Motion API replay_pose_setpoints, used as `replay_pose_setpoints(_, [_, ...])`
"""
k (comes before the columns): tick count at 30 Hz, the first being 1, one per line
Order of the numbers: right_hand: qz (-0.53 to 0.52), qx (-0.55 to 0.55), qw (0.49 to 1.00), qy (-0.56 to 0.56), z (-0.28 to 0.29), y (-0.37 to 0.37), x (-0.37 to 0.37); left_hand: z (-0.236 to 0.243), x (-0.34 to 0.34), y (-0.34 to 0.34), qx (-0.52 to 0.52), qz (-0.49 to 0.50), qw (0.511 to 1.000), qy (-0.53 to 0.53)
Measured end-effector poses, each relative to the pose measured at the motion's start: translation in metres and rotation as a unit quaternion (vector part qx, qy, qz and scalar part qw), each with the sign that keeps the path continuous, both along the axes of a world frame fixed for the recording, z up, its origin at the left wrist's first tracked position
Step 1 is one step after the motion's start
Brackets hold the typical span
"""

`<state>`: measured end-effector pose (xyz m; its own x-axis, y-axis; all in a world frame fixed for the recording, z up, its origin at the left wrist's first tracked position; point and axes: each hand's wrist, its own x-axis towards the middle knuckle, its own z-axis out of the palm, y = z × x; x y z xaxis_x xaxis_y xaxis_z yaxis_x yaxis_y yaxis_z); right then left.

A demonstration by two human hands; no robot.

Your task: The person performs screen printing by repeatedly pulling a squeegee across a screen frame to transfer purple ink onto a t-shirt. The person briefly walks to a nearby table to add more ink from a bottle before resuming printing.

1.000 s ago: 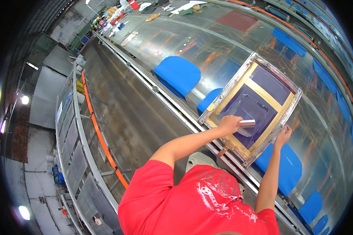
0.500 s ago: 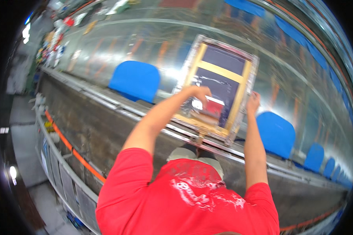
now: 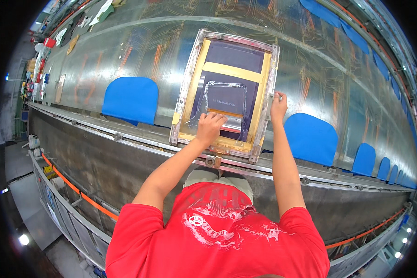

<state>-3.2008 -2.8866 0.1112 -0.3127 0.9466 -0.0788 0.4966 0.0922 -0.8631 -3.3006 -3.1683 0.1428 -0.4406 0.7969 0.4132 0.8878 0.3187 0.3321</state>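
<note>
While the left hand curls its fingers around a flat, shiny silver squeegee, the tool sits on the lower part of a dark purple mesh sheet. Yellow tape strips run around the sheet, inside a worn, grey, four-sided frame. The frame lies on a long, shiny grey table, between two blue flat pieces with round corners. The right hand is at the frame's right side, its fingers bent close together; I cannot tell if they grip it.

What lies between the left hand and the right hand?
The squeegee's right end, dark mesh, yellow tape and the frame's right rail, in the head view.
</note>
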Motion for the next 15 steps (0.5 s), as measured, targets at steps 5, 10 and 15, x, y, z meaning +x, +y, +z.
replay_pose_setpoints(5, [0.008,0.05,0.999,0.016,0.0,-0.002,0.0,0.029,-0.072,0.066,-0.002,0.058,0.993,-0.107])
replay_pose_setpoints(10, [0.012,0.074,0.997,0.036,-0.01,0.001,-0.005,0.021,-0.084,0.08,-0.122,0.076,0.989,-0.028])
replay_pose_setpoints(15, [0.02,0.003,0.998,0.059,-0.027,0.008,0.006,0.008,-0.017,0.014,-0.074,-0.015,0.997,-0.015])
